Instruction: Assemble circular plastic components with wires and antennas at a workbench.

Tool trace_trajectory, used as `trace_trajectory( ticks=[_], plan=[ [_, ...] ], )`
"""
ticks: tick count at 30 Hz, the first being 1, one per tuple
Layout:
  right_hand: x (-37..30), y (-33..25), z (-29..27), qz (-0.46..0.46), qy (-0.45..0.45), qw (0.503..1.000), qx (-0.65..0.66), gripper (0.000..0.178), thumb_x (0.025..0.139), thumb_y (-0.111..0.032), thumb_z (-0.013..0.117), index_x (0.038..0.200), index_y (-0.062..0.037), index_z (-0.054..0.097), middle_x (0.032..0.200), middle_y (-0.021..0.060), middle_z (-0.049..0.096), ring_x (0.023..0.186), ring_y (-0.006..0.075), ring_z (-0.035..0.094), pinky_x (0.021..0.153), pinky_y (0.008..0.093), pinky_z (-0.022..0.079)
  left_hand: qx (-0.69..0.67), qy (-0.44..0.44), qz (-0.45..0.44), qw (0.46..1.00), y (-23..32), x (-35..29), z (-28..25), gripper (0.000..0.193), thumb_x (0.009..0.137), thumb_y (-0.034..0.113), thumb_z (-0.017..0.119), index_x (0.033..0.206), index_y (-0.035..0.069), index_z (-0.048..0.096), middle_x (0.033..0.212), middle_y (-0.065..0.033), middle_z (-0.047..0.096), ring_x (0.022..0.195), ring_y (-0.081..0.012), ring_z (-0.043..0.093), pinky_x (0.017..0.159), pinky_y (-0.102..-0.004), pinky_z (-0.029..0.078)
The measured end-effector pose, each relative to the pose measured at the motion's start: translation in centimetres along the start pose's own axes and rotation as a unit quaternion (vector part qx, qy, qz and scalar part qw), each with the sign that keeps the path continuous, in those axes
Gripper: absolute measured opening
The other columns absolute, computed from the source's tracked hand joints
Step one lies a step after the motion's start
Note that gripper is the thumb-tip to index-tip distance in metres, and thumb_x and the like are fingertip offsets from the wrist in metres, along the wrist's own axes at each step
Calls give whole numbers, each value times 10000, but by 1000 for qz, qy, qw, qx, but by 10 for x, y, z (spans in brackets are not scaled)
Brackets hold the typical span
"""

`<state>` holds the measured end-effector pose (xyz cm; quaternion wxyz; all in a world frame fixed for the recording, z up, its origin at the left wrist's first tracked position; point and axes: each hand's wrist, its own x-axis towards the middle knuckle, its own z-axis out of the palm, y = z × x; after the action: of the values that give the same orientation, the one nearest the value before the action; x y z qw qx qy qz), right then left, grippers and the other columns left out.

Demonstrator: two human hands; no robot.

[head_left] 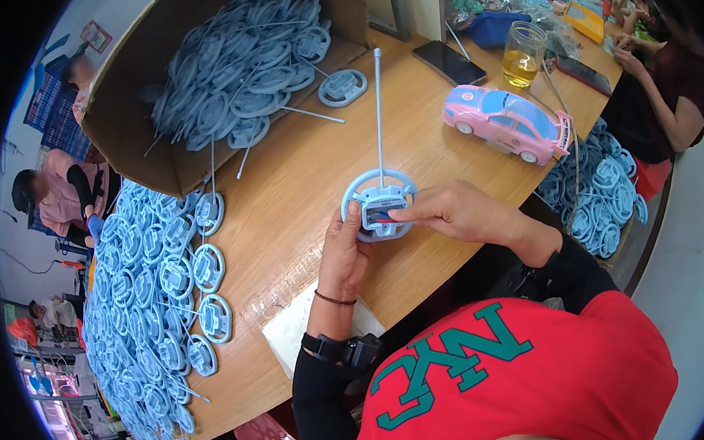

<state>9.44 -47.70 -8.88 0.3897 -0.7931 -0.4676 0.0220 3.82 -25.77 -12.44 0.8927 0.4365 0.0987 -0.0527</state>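
A light blue wheel-shaped toy remote point(379, 204) with a long thin antenna pointing away from me is held just above the wooden table point(301, 183). My left hand point(343, 253) grips its lower left rim from below. My right hand point(452, 211) comes in from the right, fingertips pressing on the open dark compartment at the remote's centre. Both forearms wear black sleeves, and the left wrist carries a thin bracelet and a black watch.
A big heap of identical blue remotes point(152, 305) covers the table's left. An open cardboard box point(132, 112) holds more. A pink toy car point(507, 122), a glass of yellow drink point(522, 55) and a phone point(449, 62) sit far right. Other people sit around.
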Motion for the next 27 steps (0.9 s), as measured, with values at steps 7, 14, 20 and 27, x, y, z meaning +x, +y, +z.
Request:
trace_trajectory(
  ticks=[7,14,20,27],
  plan=[
    [-1,5,1,-20,10,1000,-11,355,832,-59,618,1141,-222,683,893,146,671,789,330,651,699,392,518,17,-43,-15,999,1,5,2,378,978,305,529,1235,30,497,1145,-90,620,1023,-201,629,884,-379,536],
    [1,-5,-1,-9,7,1000,2,321,856,-107,607,1139,-237,681,899,99,675,819,308,652,724,394,522,23,-29,3,999,5,-3,1,351,981,284,528,1217,25,522,1102,-90,642,990,-195,637,888,-365,531],
    [-3,-4,-2,-7,9,1000,-17,414,850,-48,613,1210,-251,645,928,76,670,842,284,651,731,356,518,13,-19,8,1000,-2,0,-4,361,979,305,525,1210,28,539,1095,-89,646,1004,-199,633,897,-358,527],
    [-5,0,5,-19,45,999,11,330,831,-84,620,1115,-236,691,882,97,679,799,319,649,712,407,518,15,-88,-29,996,-3,-1,-3,458,993,407,449,1260,40,511,1209,-117,614,1102,-223,599,962,-399,489]
  ],
)
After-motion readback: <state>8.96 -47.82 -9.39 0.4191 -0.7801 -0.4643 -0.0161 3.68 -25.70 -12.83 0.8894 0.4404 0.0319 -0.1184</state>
